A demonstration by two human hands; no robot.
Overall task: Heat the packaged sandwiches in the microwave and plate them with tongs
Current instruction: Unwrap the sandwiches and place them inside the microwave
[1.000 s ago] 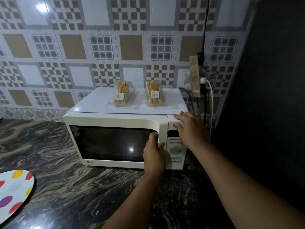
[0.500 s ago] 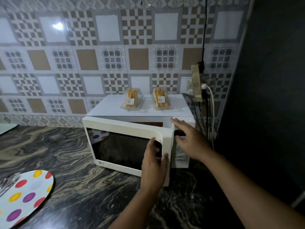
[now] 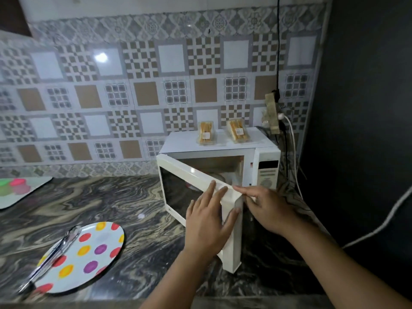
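A white microwave (image 3: 265, 152) stands on the counter, its door (image 3: 178, 188) swung well open toward me. Two packaged sandwiches lie on its top: the left pack (image 3: 206, 136) and the right pack (image 3: 238, 131). My left hand (image 3: 207, 221) rests on the door's outer face, thumb hooked round its free edge. My right hand (image 3: 267, 208) touches the same edge from the inner side, fingers spread. A polka-dot plate (image 3: 89, 253) sits at lower left with metal tongs (image 3: 53, 255) lying across its left rim.
A dark marbled counter (image 3: 100, 204) runs left of the microwave. A white board with coloured blobs (image 3: 20, 190) lies at far left. A socket strip with cables (image 3: 273, 114) hangs right of the microwave, beside a dark wall (image 3: 367, 108).
The microwave door went from shut to wide open, pulled by my left hand. My right hand left the control panel and came to the door's edge. The view widened and shifted left.
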